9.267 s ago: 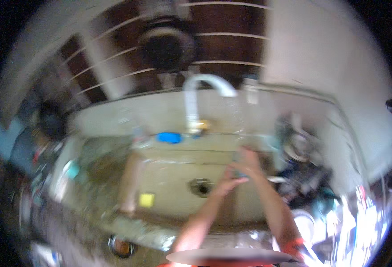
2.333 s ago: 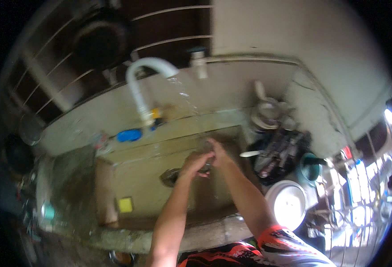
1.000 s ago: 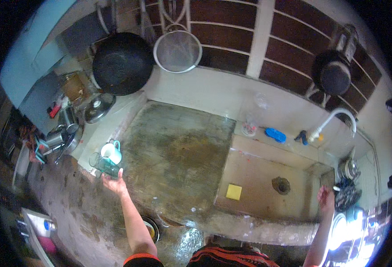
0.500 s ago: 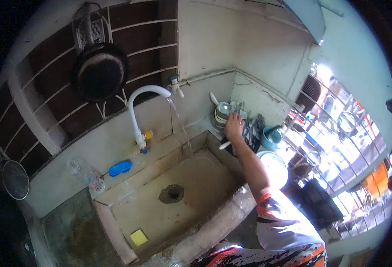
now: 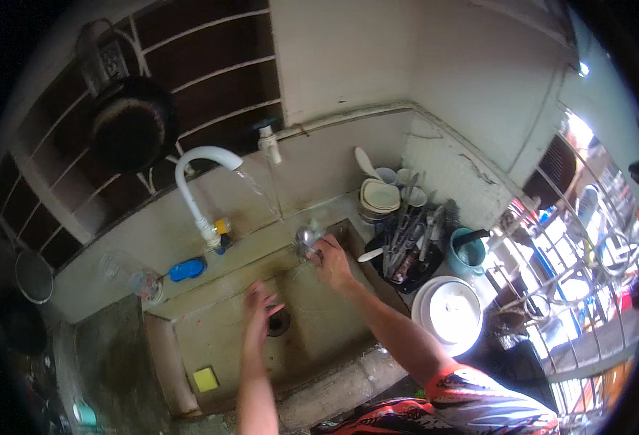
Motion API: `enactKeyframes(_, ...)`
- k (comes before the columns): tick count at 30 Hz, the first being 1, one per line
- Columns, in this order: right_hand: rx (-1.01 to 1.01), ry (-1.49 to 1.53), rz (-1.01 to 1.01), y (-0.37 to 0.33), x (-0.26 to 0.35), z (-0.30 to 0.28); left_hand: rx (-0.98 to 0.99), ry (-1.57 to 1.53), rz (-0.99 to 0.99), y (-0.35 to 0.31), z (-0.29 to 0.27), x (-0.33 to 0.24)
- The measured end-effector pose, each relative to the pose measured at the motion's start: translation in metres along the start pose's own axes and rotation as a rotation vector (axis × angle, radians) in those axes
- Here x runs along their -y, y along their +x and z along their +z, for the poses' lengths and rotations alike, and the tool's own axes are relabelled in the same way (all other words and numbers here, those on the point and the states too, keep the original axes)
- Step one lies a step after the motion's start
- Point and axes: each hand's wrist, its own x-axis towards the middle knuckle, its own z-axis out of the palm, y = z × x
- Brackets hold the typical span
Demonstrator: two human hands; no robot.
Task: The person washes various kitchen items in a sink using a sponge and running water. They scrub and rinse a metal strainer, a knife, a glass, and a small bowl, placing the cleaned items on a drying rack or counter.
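In my right hand (image 5: pixel 332 261), a small shiny bowl (image 5: pixel 307 238) hangs over the far right part of the sink (image 5: pixel 312 304), gripped by its side. Whether it is metal or glass I cannot make out. My left hand (image 5: pixel 258 301) is bare, its fingers apart, in the air above the drain hole (image 5: pixel 279 323). Water runs from the white curved tap (image 5: pixel 207 156) and falls toward the bowl. A yellow sponge (image 5: pixel 206 379) lies in the sink's near left corner.
Right of the sink stand stacked bowls (image 5: pixel 379 196), a black rack of cutlery (image 5: pixel 410 264), a teal pot (image 5: pixel 466 251) and white plates (image 5: pixel 450 310). A blue brush (image 5: pixel 188 269) and clear bottle (image 5: pixel 145 287) lie on the left ledge. A black pan (image 5: pixel 132 127) hangs from the window bars.
My right hand has left the dish stack and moved left over the sink with the small bowl. My left hand has come into view. The head view has shifted.
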Motion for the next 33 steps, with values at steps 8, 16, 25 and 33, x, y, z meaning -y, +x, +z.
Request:
enactKeyframes(8, 0.207, 1.237, 0.861, 0.003, -0.034, 0.045, -0.118, 0.276, 0.154, 0.124, 0.111, 0.068)
enactKeyframes(16, 0.230, 1.292, 0.866, 0.012, -0.046, 0.075, 0.020, 0.331, 0.405, 0.130, 0.095, 0.093)
enactKeyframes(25, 0.520, 0.730, 0.515, 0.002, -0.046, 0.067, 0.029, -0.416, -0.065, 0.119, 0.103, 0.076)
enactKeyframes(33, 0.373, -0.141, -0.346, -0.002, -0.029, 0.043, 0.045, -0.579, -0.365, 0.120, 0.086, 0.069)
